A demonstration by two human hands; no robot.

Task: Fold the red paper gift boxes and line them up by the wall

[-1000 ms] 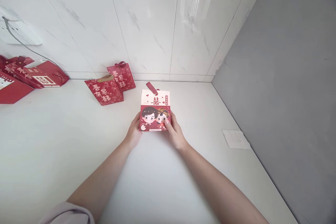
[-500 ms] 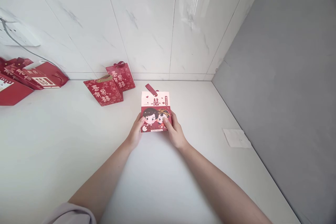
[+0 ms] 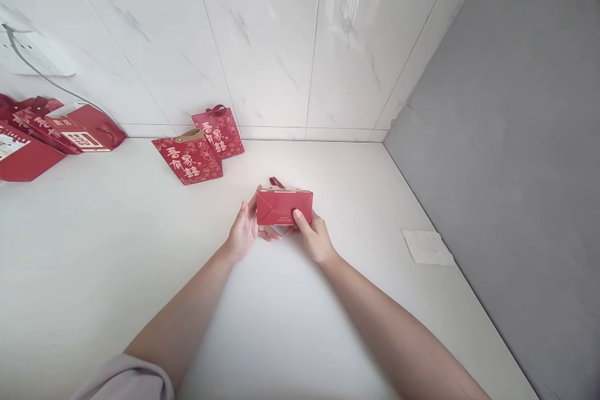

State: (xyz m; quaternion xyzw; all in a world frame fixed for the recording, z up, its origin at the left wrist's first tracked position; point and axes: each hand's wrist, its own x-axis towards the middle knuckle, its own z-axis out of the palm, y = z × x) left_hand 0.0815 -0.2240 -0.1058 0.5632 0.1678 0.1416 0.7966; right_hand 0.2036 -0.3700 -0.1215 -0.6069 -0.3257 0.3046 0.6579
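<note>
A small red wedding gift bag [image 3: 284, 205] is tilted so that its folded base faces me, with faint print upside down near the lower edge. Its dark red ribbon handle [image 3: 276, 182] sticks out at the far side, and the front picture is out of sight. My right hand [image 3: 313, 234] grips the bag's right end, thumb pressed on the base and fingers underneath. At the left end, my left hand [image 3: 242, 231] lies open against the bag. Its thumb stands off the bag, and some fingertips show below the near edge.
Two red patterned gift bags [image 3: 190, 159] with pale lettering lean together near the tiled wall [image 3: 262, 44]. Several more red bags [image 3: 37, 153] crowd the far left below a socket [image 3: 35, 53] with a grey cable. A white tissue [image 3: 427, 247] lies by the grey panel [image 3: 515, 169] at right.
The gift bag has been tipped, so its base shows instead of the cartoon couple on the front. My left thumb has come off it, while my right hand keeps hold.
</note>
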